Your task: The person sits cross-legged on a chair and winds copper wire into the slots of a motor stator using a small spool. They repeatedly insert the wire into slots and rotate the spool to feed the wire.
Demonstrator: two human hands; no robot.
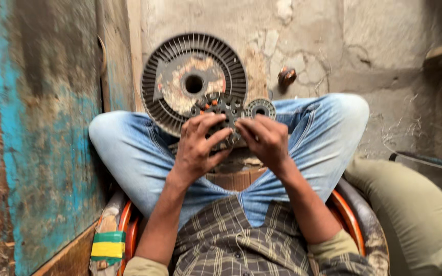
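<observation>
Gear plate [224,110] clamped at frame centre between left hand [196,148] and right hand [266,140], both grips closed on it; finned disc [180,76] behind, small ring [260,108] beside.

The left hand [196,148] and right hand [265,139] cover the lower half of a dark toothed metal part [222,108], its grip hidden. At 12 o'clock, that part overlaps the finned rusty disc [180,82]. A small ribbed ring [260,108] is blurred. At 3 o'clock, an olive cushion [415,214] runs off the frame's edge.
</observation>
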